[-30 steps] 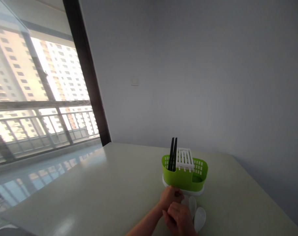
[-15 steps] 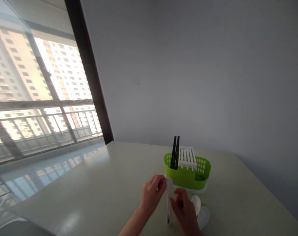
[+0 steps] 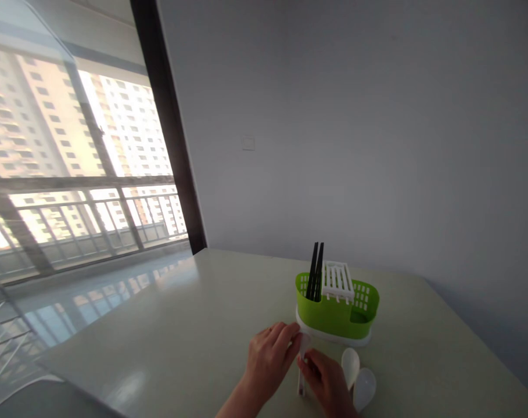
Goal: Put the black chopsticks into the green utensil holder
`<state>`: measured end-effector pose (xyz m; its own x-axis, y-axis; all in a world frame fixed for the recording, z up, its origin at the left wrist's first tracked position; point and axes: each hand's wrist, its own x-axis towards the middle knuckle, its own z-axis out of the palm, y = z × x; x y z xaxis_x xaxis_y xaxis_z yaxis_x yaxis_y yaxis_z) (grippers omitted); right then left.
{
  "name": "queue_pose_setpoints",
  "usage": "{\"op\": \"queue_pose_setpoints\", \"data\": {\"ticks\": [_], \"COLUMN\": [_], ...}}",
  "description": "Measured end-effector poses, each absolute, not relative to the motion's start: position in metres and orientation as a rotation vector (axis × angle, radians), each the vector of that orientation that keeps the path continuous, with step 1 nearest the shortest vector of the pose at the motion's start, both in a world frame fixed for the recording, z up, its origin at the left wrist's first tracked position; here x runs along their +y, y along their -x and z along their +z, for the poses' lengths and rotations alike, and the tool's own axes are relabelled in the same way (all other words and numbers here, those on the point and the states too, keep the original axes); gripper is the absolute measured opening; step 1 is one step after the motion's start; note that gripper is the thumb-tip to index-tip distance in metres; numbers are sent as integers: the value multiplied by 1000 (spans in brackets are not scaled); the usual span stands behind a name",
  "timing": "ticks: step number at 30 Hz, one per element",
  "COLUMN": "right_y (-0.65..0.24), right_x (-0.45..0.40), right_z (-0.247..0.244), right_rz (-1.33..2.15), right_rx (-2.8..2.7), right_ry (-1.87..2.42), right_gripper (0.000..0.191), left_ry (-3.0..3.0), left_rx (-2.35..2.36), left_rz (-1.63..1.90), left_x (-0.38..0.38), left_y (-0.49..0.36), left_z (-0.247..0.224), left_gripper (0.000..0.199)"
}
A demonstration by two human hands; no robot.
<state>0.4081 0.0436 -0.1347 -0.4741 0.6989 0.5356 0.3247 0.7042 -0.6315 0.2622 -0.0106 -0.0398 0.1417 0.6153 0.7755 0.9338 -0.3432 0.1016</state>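
Observation:
A green cutlery holder (image 3: 333, 316) on a white base stands on the pale table (image 3: 180, 337), with black chopsticks (image 3: 315, 271) upright in its left compartment and a white slotted insert (image 3: 338, 281) in the middle. My left hand (image 3: 270, 357) and my right hand (image 3: 327, 383) both pinch a white spoon (image 3: 302, 363) just in front of the holder. Two more white spoons (image 3: 357, 377) lie on the table right of my right hand.
A large window (image 3: 72, 174) with a dark frame fills the left side, with tall buildings outside. A grey wall (image 3: 355, 128) stands behind the table. The table's right edge runs close to the holder.
My hands lifted one white spoon off the pile in front of the holder, held it up, then lowered it slightly. The view shifted a little to the right.

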Motion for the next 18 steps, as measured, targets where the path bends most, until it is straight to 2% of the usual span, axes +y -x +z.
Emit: {"op": "queue_pose_setpoints", "data": {"ticks": [6, 14, 18], "right_y": [-409, -417, -416], "right_x": [39, 38, 41], "right_z": [-125, -113, -118], "right_rz": [633, 743, 690], "right_rx": [-2036, -1754, -1717], "right_ry": [739, 805, 819], "right_gripper": [26, 31, 33], "left_ry": [2022, 1649, 1628], "left_rx": [-1529, -1506, -1531], "left_rz": [-894, -1208, -1225], "left_x": [-15, 13, 57], "left_y": [-259, -223, -224], "left_z": [-23, 59, 73], "left_gripper": [14, 21, 26]}}
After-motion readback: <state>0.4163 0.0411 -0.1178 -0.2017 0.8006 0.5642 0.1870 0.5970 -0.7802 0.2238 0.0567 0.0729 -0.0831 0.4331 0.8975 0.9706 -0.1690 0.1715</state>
